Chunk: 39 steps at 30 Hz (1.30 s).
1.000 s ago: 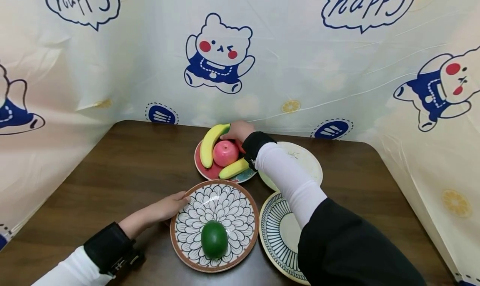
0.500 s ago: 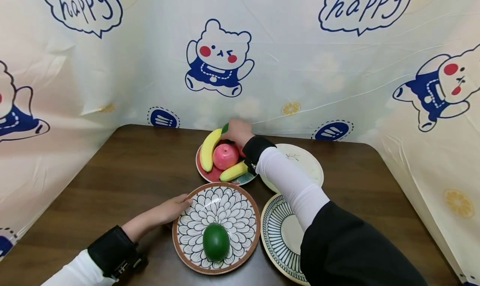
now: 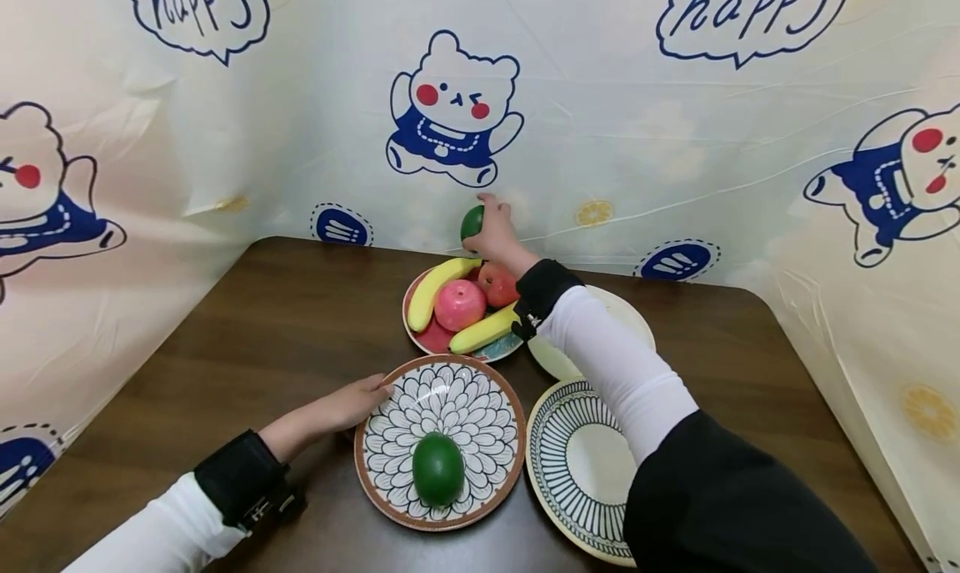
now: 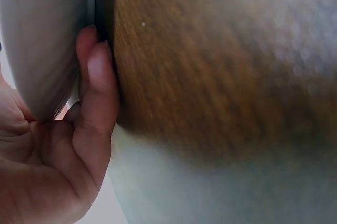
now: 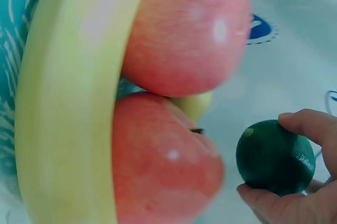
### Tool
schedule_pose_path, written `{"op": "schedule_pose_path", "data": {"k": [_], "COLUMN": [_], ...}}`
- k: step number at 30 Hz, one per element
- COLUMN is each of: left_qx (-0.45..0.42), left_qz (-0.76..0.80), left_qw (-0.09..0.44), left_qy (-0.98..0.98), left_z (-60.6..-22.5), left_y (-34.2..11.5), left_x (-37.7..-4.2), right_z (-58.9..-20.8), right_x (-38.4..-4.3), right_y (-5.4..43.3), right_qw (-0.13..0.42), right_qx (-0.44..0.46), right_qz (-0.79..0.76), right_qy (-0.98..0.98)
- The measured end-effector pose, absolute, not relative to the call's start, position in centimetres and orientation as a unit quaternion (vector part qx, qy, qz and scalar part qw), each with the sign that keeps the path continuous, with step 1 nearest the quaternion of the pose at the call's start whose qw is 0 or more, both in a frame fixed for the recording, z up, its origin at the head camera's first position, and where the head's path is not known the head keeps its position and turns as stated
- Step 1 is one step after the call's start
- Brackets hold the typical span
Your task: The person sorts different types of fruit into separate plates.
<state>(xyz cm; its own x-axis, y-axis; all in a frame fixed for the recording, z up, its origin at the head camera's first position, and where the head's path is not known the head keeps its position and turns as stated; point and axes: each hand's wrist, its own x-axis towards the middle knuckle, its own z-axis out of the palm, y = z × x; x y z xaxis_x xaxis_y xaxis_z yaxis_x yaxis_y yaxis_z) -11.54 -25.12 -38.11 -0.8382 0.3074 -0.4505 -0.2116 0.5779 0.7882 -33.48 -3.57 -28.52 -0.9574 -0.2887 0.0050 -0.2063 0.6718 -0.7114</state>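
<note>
Fruit of deep green [image 5: 275, 157] is pinched between the thumb and fingers of a person's right grip [image 3: 497, 229], which is parted only by the fruit's own width. It is held aloft near the far edge of a red-and-teal plate [image 3: 433, 338]. On that plate a curved banana [image 3: 429, 299] and a nearer banana [image 3: 483, 331] flank a pink fruit [image 3: 460, 304] and a red fruit [image 3: 497, 284]. The left grip [image 3: 348, 404] clasps the brown rim of a flower-patterned plate [image 3: 468, 394], thumb at the edge and fingers tucked beneath, close to the wood-grain surface [image 3: 225, 356]. A second green fruit [image 3: 438, 470] rests on the flower-patterned plate, toward the person's side. Just beside it, to the right, sits a striped plate [image 3: 592, 460]; a pale plate [image 3: 628, 319] lies farther back, partly hidden by the outstretched white sleeve [image 3: 615, 377]. Behind, a pale backdrop [image 3: 592, 139] carries blue-clad cartoon bears and the word "happy" in hand-drawn bubbles.
</note>
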Motion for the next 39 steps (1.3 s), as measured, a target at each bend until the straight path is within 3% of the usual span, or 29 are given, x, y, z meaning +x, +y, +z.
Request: {"op": "schedule_pose_path", "data": {"k": [8,15,20,25,28,33,39], "left_qx": [0.004,0.002,0.002,0.099,0.115,0.017,0.006], "left_qz": [0.481,0.476,0.471,0.512,0.514,0.481,0.473], "left_qw": [0.285,0.277,0.275,0.297,0.307,0.291,0.285], "left_qy": [0.829,0.835,0.838,0.8,0.792,0.827,0.833], "left_z": [-37.7,-37.3,-37.2,-38.1,-38.3,-37.6,-37.4], "left_y": [-24.4,-24.5,-24.8,-25.8,-26.0,-24.9,-24.2], "left_x": [-11.0,-11.2,-11.3,-12.6,-12.9,-11.8,-11.1], "right_z": [-25.7,-23.9,-25.2,-27.2,-28.7,-31.3,-32.6], "right_x": [-31.0,-25.7,-21.6,-18.6,-17.2,-15.7,-15.2], "right_y": [-0.2,3.0,3.9,4.4,4.4,4.3,3.8], "right_qw": [0.068,0.084,0.09,0.151,0.184,0.228,0.262], "right_qx": [-0.209,-0.33,-0.399,-0.416,-0.416,-0.409,-0.401], "right_qz": [-0.381,-0.339,-0.285,-0.251,-0.242,-0.212,-0.183], "right_qy": [0.898,0.877,0.867,0.861,0.857,0.858,0.859]}}
